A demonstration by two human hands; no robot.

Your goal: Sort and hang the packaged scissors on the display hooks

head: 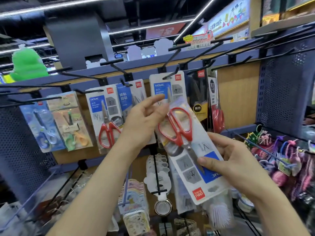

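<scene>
A flat, glossy packaged scissors point(196, 169), red-handled and upside down, is pinched at its lower half between the thumb and curled fingers point(219, 140) of the right hand point(238, 159). The left hand point(143, 121) is held at its upper edge, fingers loosely spread; contact cannot be told. Behind, similar packs point(107, 116) are hung on black wire display hooks point(170, 74).

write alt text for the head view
A person's right hand holds a pack of red-handled scissors upside down, the left hand at its upper end. Behind, similar scissor packs hang on black display hooks.
</scene>
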